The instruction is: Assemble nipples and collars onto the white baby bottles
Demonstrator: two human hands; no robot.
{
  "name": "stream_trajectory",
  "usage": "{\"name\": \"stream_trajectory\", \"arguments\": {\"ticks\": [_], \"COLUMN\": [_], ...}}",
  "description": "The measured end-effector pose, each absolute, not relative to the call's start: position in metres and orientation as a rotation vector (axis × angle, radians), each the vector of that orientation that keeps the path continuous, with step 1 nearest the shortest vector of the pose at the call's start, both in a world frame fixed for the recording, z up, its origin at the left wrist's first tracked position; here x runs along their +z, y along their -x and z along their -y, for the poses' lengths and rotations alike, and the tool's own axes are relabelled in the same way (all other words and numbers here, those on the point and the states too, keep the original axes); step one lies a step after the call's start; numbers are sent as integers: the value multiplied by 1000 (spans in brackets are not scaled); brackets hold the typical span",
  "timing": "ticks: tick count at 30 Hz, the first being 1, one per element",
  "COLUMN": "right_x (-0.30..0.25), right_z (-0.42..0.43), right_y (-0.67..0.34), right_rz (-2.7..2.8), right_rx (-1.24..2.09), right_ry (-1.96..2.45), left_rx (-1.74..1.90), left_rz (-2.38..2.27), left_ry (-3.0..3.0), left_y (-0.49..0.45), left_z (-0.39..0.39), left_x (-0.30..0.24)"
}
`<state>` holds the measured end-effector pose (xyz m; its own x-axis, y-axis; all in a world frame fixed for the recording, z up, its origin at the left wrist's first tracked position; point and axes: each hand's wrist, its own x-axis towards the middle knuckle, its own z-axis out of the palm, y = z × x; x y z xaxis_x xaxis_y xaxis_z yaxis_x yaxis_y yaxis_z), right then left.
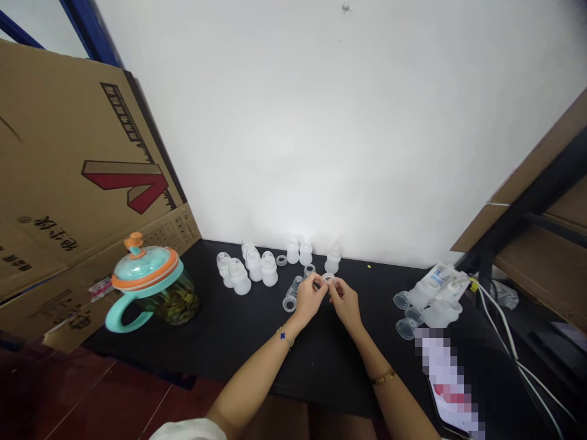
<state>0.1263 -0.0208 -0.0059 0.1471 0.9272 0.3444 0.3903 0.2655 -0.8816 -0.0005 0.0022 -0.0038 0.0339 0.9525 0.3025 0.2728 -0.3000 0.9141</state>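
My left hand [310,297] and my right hand [345,300] meet over the black table [220,342], fingertips pinched close together. Between them is a small white bottle ring [328,277], partly hidden by the fingers. Close beside my left hand lie see-through rings and caps, among them a ring [290,303] and a cap [298,282]. Another ring [310,269] rests just beyond the fingers. Behind my right hand stands a white baby bottle [333,259], with two more baby bottles [299,252] left of it, near the wall.
Several capped baby bottles [250,269] are grouped left. A teal-and-orange lidded jug [160,293] stands before a big cardboard box [68,171]. On the right are white bottle-like parts with see-through cups [433,299], a phone [452,391] and white cables [504,330].
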Motion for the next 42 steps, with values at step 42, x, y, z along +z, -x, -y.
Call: {"name": "stream_trajectory", "arguments": {"ticks": [42], "right_x": [-5], "right_z": [20], "right_y": [-129], "right_rz": [1425], "right_rx": [620], "right_ry": [1360], "left_rx": [1348], "left_rz": [-1185], "left_ry": [-1668], "left_y": [2], "left_z": [-2], "left_x": [-4]}}
